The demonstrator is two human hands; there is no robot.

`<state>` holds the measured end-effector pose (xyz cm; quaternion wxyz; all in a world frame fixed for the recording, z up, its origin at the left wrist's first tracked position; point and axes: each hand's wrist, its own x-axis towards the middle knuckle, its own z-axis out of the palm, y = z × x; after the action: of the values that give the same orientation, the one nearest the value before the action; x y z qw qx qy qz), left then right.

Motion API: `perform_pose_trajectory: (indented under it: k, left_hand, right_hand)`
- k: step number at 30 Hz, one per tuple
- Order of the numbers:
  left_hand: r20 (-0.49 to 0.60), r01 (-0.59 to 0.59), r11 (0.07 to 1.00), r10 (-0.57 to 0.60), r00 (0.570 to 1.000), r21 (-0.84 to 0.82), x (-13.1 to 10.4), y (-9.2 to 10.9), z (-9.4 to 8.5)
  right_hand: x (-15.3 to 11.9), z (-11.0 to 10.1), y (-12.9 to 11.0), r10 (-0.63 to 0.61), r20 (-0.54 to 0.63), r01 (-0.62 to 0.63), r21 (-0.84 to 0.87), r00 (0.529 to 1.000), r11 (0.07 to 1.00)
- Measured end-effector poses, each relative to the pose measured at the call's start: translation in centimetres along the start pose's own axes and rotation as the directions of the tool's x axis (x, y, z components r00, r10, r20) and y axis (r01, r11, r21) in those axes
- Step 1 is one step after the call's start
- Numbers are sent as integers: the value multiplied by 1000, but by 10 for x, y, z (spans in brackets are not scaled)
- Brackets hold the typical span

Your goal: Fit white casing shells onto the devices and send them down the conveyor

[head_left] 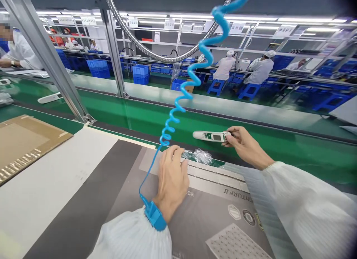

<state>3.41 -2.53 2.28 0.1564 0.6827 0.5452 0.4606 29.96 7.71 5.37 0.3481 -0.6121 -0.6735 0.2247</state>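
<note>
My right hand point(245, 145) is closed on one end of a long white handheld device housing point(205, 135). A green circuit board and a small grey screen show in the housing. It is held level above the green conveyor belt point(156, 119). My left hand point(173, 173) rests on the printed dark grey cardboard point(131, 199), its fingers slightly bent and the thumb apart, with nothing visible in it. Crumpled clear plastic point(203, 156) lies just beyond its fingertips. A blue wrist strap point(155, 215) with a coiled cord point(178, 103) circles the left wrist.
A brown cardboard piece point(33, 140) lies at the left. Metal posts point(111, 51) rise at the bench edge. Another white housing point(50, 98) lies on the belt at the left. A flexible metal hose point(156, 56) hangs overhead. Several people sit at benches beyond, near blue crates point(141, 73).
</note>
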Motion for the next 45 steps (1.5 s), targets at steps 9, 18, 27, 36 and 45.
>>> perform_pose_trajectory:
  k: [9,18,27,36,45]
  left_hand:
    - [266,-130,990,140,954,-54,-3,12,-7]
    - [327,-36,994,67,942,-100,-8,12,-4]
    - [107,388,919,-380,919,-67,15,-4,-13]
    - [186,508,771,-474,861,-385,20,-12,-12]
    - [468,573,422,-331,819,-703,15,1,-4]
  right_hand:
    - [-100,17,-85,-188,116,156,246,975,957]
    - [-113,31,-66,-608,-107,458,-559,787,691]
    - [-86,66,-57,-322,-23,278,-449,947,849]
    - [-80,15,-5,-161,-50,87,-669,986,739]
    - [-141,-158,120,-165,-195,-20,-702,967,712]
